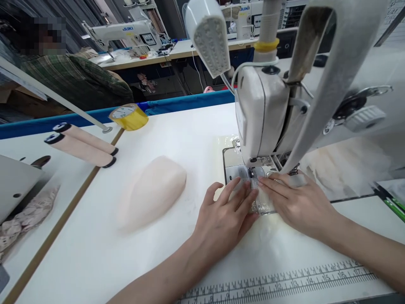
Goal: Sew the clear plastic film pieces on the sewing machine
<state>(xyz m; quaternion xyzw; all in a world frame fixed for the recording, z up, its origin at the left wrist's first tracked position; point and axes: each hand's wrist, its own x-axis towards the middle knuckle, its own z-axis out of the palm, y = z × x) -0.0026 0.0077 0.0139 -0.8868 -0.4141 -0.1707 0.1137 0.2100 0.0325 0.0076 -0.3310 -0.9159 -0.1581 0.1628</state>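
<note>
My left hand (223,215) rests at the left of the needle plate (236,172), fingers apart and bent, tips close to the presser foot (251,172). From the other side my right hand (300,200) lies nearly flat, fingers stretched toward the same spot; a pale band wraps one finger. Both are under the head of a white sewing machine (264,109). Shiny clear film covers the bed around the plate. Whether thin material lies beneath the fingertips I cannot tell. A pale pink moulded cup (160,192) sits left of my left hand.
Two pale pink thread spools (84,145) and a yellow tape roll (129,117) lie at the back left. A printed ruler (278,283) runs along the front edge. Green-handled tools (392,202) are at far right. Beyond the blue edging, a person (76,80) sits near another sewing machine (126,36).
</note>
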